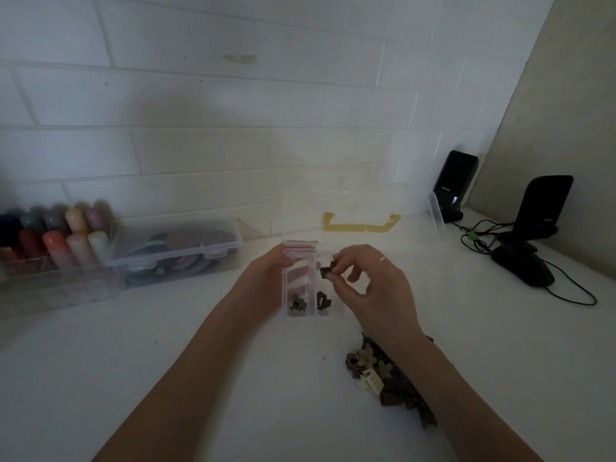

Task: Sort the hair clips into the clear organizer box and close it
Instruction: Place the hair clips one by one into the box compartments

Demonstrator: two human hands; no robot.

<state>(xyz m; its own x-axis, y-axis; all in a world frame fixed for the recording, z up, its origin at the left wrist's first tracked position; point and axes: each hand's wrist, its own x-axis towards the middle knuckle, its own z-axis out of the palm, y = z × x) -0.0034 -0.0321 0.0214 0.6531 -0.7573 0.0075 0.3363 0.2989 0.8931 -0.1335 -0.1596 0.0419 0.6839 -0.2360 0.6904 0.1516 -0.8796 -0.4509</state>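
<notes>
Organizer box (pixel 301 281) left of clip pile (pixel 383 378)

View: one head-worn wide-angle camera, the only view, so nothing is shared with a second one.
Facing: forward and down over the white tabletop (pixel 166 361), toward a tiled wall (pixel 233 111) beyond both hands.
Nearness: close; both forearms enter from the bottom edge, and the left hand (pixel 266 271) and right hand (pixel 370 281) sit near frame centre.
Framing: the right grip lies just right of centre, the left grip just left of it.
Distortion: wall lines bow toward the edges.
Light: dim.
</notes>
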